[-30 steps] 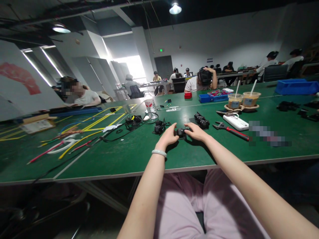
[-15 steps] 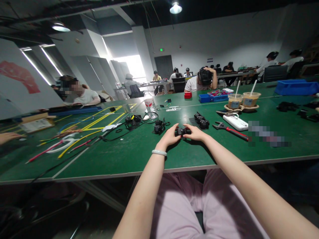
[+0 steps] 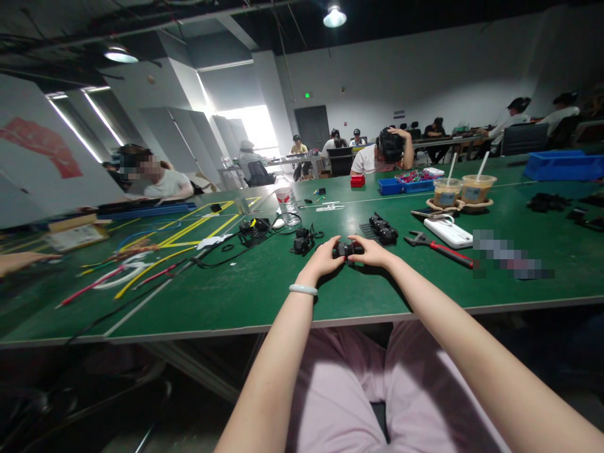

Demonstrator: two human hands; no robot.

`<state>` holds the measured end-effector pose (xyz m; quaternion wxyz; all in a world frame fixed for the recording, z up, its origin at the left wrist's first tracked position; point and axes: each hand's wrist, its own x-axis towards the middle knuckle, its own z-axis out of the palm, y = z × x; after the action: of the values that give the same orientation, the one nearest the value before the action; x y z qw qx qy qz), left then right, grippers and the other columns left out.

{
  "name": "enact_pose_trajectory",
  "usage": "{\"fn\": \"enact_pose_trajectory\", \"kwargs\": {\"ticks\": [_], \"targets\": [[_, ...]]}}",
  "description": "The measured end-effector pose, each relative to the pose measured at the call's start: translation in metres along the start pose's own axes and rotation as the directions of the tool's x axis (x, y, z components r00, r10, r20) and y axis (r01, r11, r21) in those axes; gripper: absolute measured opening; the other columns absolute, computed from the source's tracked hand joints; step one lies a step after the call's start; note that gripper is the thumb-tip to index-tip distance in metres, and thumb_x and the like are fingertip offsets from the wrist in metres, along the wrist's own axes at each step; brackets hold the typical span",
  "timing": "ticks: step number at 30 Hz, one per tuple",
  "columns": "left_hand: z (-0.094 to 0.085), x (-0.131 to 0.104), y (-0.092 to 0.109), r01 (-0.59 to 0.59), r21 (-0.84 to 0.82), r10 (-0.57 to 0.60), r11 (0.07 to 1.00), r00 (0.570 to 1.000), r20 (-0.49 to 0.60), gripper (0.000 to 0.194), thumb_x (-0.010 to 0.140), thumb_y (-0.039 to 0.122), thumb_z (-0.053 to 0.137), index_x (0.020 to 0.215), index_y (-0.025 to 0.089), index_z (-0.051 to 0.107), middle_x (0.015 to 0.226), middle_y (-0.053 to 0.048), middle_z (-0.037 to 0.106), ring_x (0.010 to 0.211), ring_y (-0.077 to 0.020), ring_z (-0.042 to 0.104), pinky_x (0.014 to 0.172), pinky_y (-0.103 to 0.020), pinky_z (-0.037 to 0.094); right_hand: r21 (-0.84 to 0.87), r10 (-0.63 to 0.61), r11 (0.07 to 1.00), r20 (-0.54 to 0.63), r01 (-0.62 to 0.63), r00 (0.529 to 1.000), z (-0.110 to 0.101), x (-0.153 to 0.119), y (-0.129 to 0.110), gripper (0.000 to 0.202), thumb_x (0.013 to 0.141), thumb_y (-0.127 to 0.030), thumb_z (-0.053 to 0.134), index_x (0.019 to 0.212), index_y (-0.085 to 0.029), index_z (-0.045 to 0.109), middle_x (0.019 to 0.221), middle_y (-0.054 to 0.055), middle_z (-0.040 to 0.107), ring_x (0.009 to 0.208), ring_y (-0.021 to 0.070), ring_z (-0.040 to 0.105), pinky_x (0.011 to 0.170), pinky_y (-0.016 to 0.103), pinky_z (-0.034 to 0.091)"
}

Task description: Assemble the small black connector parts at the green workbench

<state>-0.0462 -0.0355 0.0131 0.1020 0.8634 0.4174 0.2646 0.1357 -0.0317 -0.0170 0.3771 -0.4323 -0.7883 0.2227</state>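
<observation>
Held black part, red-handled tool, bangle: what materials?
Held black part: probably plastic, dull black; coated metal possible.
Red-handled tool: likely metal head, dark grey; coloured grips suggest plastic or rubber.
Bangle: pale, smooth; stone or plastic, can't tell.

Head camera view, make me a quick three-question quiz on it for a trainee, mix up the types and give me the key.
1. True or false: the left hand and the right hand are both on the small black part.
2. How many cups with straws stand in the carrier?
3. Where does the wrench lie?
A. To the left of the left hand
B. To the right of the right hand
C. Between the two hands

Key:
1. True
2. Two
3. B
</observation>
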Motion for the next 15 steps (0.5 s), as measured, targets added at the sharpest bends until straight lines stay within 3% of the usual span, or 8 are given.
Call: {"fn": "enact_pose_trajectory", "kwargs": {"ticks": [15], "targets": [[0.0022,0.0008,-0.0047,-0.032,-0.032,0.032,0.999,0.999,-0.009,0.051,0.07,0.022,0.05,0.118,0.015,0.035,0.117,-0.008,0.047,0.104,-0.0171,0.047,0.091,-0.03,0.036,0.005,0.004,1.0,0.014,-0.004,1.0,-0.0009,-0.001,0.0021,0.067,0.059,-0.037,0.061,0.119,-0.019,0.037,0.107,0.009,0.054,0.097,0.0185,0.051,0.085,0.034,0.037]]}}
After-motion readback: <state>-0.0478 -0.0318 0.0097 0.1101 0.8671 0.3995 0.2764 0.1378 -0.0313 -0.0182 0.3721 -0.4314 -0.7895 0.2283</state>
